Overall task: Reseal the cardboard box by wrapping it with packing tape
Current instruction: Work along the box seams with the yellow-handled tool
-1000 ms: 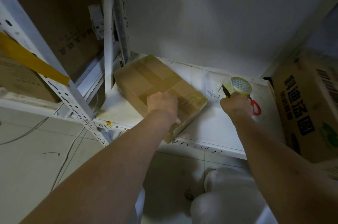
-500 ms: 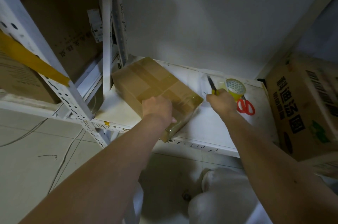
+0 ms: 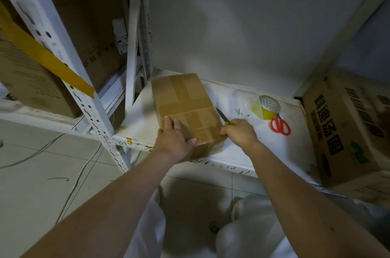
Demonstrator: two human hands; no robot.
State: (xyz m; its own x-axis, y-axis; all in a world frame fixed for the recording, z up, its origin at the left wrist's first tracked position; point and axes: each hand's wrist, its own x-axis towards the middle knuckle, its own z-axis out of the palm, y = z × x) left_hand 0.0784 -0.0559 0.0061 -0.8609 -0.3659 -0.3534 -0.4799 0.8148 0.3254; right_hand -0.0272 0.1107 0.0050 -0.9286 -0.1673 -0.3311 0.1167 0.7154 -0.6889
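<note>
A brown cardboard box (image 3: 181,97) with tape strips across its top lies on a white shelf (image 3: 249,152). My left hand (image 3: 175,139) rests flat on the box's near end, fingers spread. My right hand (image 3: 240,133) grips a yellow-handled utility knife (image 3: 222,117) whose dark blade runs along the box's right edge; the hand touches the box's near right corner. A roll of yellowish packing tape (image 3: 268,107) stands on the shelf to the right, apart from both hands.
Red-handled scissors (image 3: 279,126) lie beside the tape roll. A large printed carton (image 3: 346,129) stands at the shelf's right end. White perforated rack posts (image 3: 69,80) and stored cartons stand at left. Tiled floor lies below, a white wall behind.
My right hand came left from the tape roll with the knife, reaching the box's right edge. The box has been turned so its long side points away from me.
</note>
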